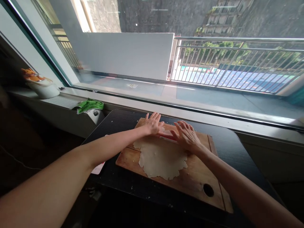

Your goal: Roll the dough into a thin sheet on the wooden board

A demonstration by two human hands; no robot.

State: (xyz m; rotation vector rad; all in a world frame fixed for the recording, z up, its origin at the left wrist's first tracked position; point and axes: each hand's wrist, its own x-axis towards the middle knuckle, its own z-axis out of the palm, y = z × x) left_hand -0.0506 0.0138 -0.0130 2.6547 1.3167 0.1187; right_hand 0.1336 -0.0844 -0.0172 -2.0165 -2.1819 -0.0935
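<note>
A thin, uneven sheet of pale dough (162, 158) with ragged edges lies on a wooden cutting board (199, 177). Across its far part runs a reddish rolling pin (167, 136), mostly covered by my hands. My left hand (154, 124) rests over the pin's left end, its fingers stretched out forward. Over the right end is my right hand (186, 134), palm down with fingers extended and slightly spread. Neither hand wraps its fingers round the pin. Some dough shows beyond the pin, between the two hands.
The board lies on a black table (237, 158) dotted with crumbs, with a round hole near its front right corner. A pinkish-white flat item (98, 168) is partly behind my left forearm. A green cloth (90, 105) and a white pot (45, 89) are left, near the window.
</note>
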